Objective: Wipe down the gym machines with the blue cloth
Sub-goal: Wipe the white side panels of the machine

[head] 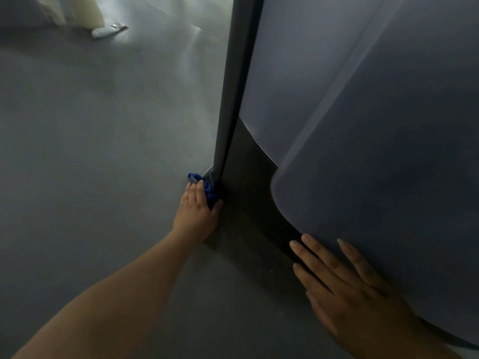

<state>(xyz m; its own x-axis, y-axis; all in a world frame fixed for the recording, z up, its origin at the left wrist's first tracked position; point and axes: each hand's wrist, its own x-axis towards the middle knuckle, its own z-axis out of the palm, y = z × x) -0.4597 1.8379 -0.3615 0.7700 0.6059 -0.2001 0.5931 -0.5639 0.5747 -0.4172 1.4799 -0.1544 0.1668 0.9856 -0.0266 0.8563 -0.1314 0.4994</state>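
the left hand reaches down and away to the foot of the machine's upright post, where it meets the dark base. its fingers and thumb are closed round the bunched blue cloth, which is pressed against the bottom of the post, just above the grey floor. bunching the cloth likely lets it get into that low corner, where dust would gather.

the right hand lies flat on the near lower edge of the grey cover panel, fingers straight and spread, holding nothing. it looks like a brace (the person seems to be bent low, so a steadying hand makes sense).

the step in hand reads as wiping the post's base. how much of the machine is done cannot be told. far off at the left lies a small pale object, too blurred to name.
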